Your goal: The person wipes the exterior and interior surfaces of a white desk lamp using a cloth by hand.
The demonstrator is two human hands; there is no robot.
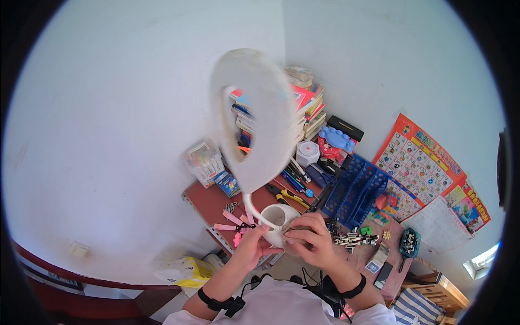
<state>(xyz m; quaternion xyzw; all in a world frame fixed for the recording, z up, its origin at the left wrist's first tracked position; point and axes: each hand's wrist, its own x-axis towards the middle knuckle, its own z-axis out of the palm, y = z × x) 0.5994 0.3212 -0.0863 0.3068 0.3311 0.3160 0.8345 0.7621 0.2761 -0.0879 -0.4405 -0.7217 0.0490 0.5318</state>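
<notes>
A white desk lamp [276, 134] is raised in front of me, its large oval head with a cut-out on a thin curved neck [252, 209]. The neck joins a rounded white base [290, 212] with a round cup-like opening. My left hand [254, 248] grips that base from the left, thumb near the foot of the neck. In my right hand [313, 239] a brown cloth [298, 232] is pinched and pressed to the base's right side. The fingers and cloth hide part of the base. The lamp head looks slightly blurred.
Behind the lamp, a reddish-brown table [203, 199] bears stacked books [313, 109], yellow-handled pliers [294, 198] and pink straps [231, 219]. To the right are a blue plastic rack [355, 191], small building pieces [353, 239], a phone [383, 275] and a wooden chair [447, 290].
</notes>
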